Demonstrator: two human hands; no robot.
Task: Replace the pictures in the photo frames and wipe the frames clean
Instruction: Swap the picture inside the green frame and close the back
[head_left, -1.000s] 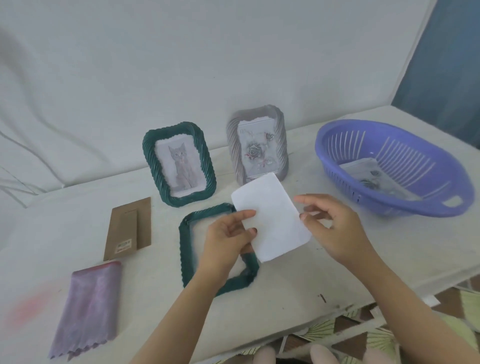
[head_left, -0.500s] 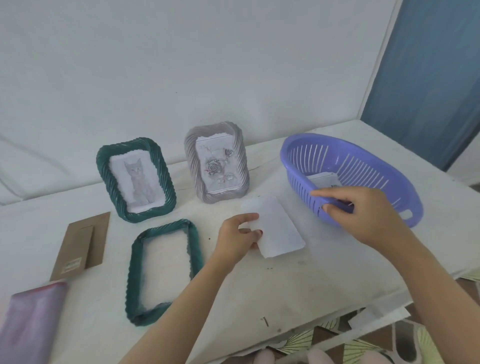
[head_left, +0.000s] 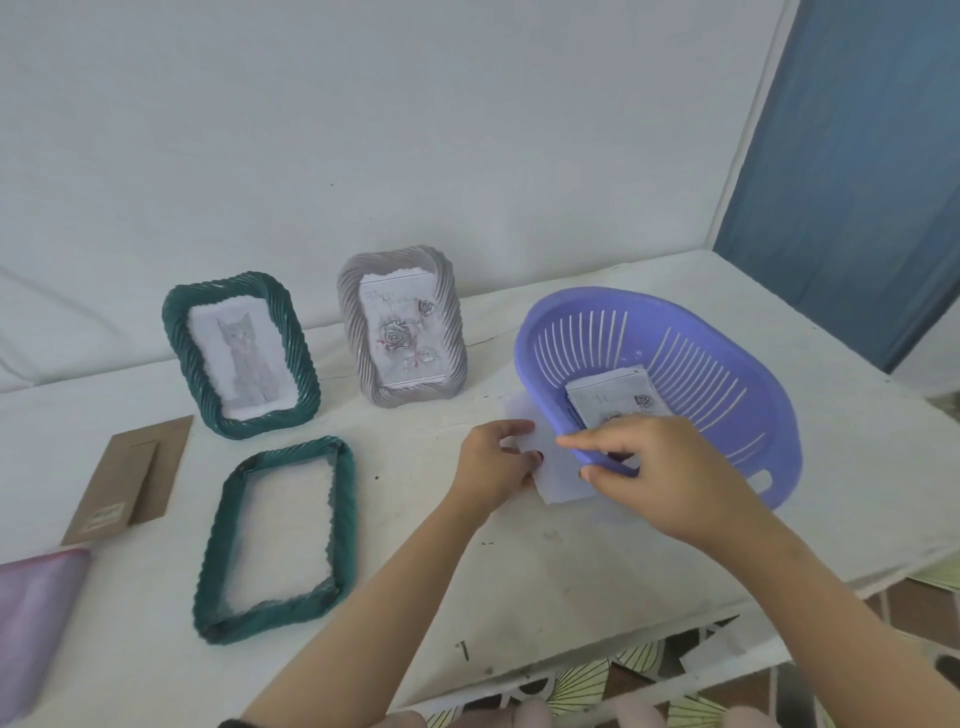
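While basket (head_left: 727, 395) half-hides paper (head_left: 558, 480) | left hand (head_left: 491, 462) pinches it | right hand (head_left: 660, 467) grips rim

One head-worn camera looks forward and down, close over the white table (head_left: 571, 571), toward the wall (head_left: 415, 130).

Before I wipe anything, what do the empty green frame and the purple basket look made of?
Empty green frame: probably moulded plastic or resin, semi-gloss; rope-twist ridges catch light. Purple basket: moulded plastic, smooth satin finish; uniform slots and a cut-out handle hole.
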